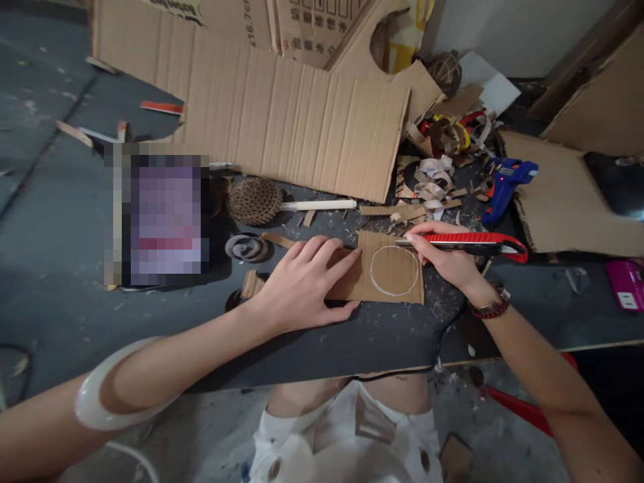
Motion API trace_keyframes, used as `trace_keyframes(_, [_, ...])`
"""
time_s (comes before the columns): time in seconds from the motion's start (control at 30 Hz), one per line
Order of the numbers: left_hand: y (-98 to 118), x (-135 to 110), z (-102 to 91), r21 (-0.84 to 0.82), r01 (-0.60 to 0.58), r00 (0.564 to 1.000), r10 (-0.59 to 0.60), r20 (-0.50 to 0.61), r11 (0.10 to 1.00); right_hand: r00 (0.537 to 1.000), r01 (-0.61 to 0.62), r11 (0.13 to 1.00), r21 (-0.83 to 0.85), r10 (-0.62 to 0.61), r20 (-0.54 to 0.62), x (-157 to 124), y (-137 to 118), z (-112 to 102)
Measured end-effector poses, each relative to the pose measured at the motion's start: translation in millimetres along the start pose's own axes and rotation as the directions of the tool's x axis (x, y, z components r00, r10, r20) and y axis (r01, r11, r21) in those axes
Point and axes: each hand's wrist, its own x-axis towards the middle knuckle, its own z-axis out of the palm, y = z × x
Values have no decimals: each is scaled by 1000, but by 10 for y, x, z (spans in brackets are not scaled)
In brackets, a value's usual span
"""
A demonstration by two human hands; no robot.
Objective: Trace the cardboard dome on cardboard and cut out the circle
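Note:
A small piece of corrugated cardboard (395, 268) lies near the table's front edge, with a white circle drawn on it. My left hand (306, 285) rests flat on its left part, fingers spread. In my right hand (447, 258) is a red utility knife (463, 240), gripped with its handle pointing right. The knife's metal tip is over the top edge of the circle; whether it cuts in there is too small to tell. Just left of my left hand sits a coiled strip (246, 247), and beyond it lies a textured brown ball on a white stick (259, 201).
A large cardboard sheet (296, 121) covers the back. Paper scraps and tape rings (435, 178) are heaped behind my right hand. A blue glue gun (507, 184) stands at the right, near another cardboard sheet (568, 201). A blurred-out screen (168, 221) is at left.

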Motion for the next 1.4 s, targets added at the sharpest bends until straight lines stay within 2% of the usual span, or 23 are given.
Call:
trace_keyframes(0.1, [-18, 3, 21, 3, -10, 1000, 10, -12, 1000, 999, -38, 997, 73, 36, 25, 3, 33, 6])
trace_keyframes(0.3, [-55, 6, 83, -35, -123, 992, 123, -6, 992, 987, -132, 969, 207, 111, 113, 8, 83, 18])
trace_keyframes(0.8, [-47, 14, 55, -70, -102, 994, 104, 19, 992, 995, -100, 964, 247, 99, 16, 23, 79, 22])
trace_keyframes(1.4, [-43, 19, 45, -59, -116, 993, 116, 0, 992, 996, -90, 958, 271, 81, 46, 24, 103, 15])
